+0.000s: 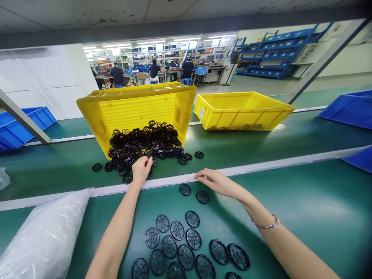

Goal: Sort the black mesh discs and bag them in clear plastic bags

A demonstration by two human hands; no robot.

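My left hand (141,170) is closed at the front edge of a heap of round black spoked plastic discs (136,145). Its curled fingers face away, so whatever they grip is hidden. The heap spills out of a yellow bin (136,110) tipped on its side towards me. My right hand (216,182), a bracelet on its wrist, hovers over the white strip (232,170) with fingers stretched and nothing visible in them. Just below it lie two single discs, one a black disc (202,197). Nearer to me, several more discs (178,231) lie flat on the green surface (290,201).
A second yellow bin (247,116) stands upright behind, some dark pieces showing through its wall. Blue bins (351,108) sit at both sides. A filled clear plastic bag (46,236) lies at the lower left. A shelf beam (174,29) crosses overhead. People work at far benches.
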